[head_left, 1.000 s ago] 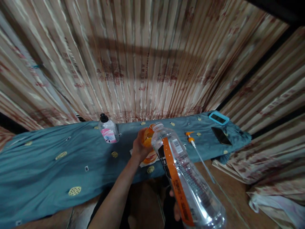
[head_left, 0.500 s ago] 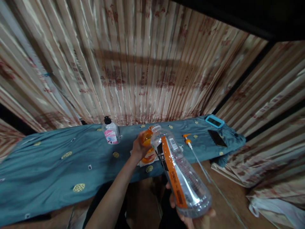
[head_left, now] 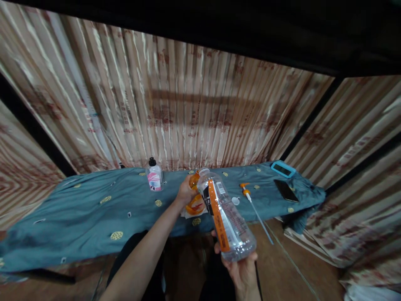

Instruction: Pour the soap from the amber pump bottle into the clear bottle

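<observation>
My right hand is wrapped around the base of a large clear plastic bottle with an orange and silver label. The bottle is tilted, its uncapped-looking neck at the upper left, close to the mouth of an orange bottle. My left hand grips that orange bottle near its top, and it stands on a white cloth or paper. Whether the two mouths touch, I cannot tell. An orange and white pump head with a long tube lies to the right, beside a small white cap.
A clear bottle with a black top and pink label stands on the left of the teal cloth-covered bench. At the right lie a blue-framed device and a dark phone. A pleated curtain hangs behind.
The large clear bottle's base has moved up and left in view, and my right hand shows more. My left hand keeps its grip on the orange bottle. The camera view has shifted.
</observation>
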The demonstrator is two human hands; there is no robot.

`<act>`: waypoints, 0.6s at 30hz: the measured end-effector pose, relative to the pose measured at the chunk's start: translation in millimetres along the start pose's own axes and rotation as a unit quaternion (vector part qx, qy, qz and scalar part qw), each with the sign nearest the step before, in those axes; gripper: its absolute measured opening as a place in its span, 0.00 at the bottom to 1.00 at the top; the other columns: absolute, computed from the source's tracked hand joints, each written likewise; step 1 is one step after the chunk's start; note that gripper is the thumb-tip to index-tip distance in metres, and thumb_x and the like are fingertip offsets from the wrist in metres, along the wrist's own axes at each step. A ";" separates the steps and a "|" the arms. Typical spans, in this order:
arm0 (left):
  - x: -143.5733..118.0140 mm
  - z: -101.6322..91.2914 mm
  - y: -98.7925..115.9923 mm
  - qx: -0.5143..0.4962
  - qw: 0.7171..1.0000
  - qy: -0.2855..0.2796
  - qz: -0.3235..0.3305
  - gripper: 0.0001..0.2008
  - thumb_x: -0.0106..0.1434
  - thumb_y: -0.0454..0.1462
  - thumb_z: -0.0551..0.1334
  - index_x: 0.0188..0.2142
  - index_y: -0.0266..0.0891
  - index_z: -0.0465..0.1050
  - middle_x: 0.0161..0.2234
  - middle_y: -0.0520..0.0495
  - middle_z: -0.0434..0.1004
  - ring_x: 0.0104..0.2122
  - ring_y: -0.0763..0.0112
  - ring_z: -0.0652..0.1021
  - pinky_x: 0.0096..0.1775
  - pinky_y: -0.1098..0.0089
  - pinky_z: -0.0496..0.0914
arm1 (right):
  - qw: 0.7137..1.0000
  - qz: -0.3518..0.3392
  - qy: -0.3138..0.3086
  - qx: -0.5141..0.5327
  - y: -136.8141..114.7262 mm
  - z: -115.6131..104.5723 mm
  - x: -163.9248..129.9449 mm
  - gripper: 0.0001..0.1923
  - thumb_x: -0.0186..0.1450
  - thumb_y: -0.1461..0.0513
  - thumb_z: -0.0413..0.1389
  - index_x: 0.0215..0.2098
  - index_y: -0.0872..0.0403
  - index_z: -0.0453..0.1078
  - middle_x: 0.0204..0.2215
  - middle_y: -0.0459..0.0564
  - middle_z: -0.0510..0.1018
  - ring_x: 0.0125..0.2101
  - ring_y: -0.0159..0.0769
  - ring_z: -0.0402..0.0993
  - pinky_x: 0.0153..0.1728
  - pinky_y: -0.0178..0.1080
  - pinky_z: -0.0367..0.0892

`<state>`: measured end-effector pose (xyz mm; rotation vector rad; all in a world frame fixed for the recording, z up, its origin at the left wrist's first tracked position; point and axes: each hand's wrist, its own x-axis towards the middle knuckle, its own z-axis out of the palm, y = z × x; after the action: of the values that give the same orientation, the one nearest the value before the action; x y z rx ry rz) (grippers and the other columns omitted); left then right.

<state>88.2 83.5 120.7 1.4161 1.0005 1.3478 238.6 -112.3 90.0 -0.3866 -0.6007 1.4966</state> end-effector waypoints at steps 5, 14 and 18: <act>-1.7 0.2 7.8 0.036 0.999 0.019 -0.002 0.25 0.39 0.34 0.71 0.37 0.35 0.67 0.33 0.50 0.77 0.35 0.67 0.77 0.41 0.66 0.70 | 0.999 -0.012 0.007 -0.040 7.9 -11.1 -0.8 0.34 0.48 0.39 0.61 0.46 0.49 0.72 0.43 0.59 0.75 0.31 0.43 0.75 0.20 0.31 0.64; -5.7 1.6 3.0 0.068 0.997 0.012 0.021 0.27 0.42 0.38 0.71 0.42 0.36 0.66 0.37 0.47 0.79 0.38 0.62 0.79 0.43 0.64 0.72 | 0.993 -0.005 0.110 -0.037 2.7 6.6 -5.4 0.39 0.39 0.39 0.66 0.41 0.52 0.72 0.37 0.58 0.76 0.27 0.40 0.73 0.17 0.30 0.60; -7.1 1.6 7.1 0.082 0.996 0.024 0.016 0.27 0.42 0.39 0.70 0.42 0.38 0.66 0.37 0.46 0.79 0.37 0.62 0.79 0.41 0.64 0.72 | 0.994 0.007 0.099 -0.053 0.7 8.1 -3.6 0.38 0.37 0.39 0.67 0.38 0.53 0.75 0.40 0.62 0.76 0.26 0.41 0.73 0.16 0.27 0.57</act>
<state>89.1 74.8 125.7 1.5332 1.1476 1.3534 233.4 -116.9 95.6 -0.6152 -0.5225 1.4229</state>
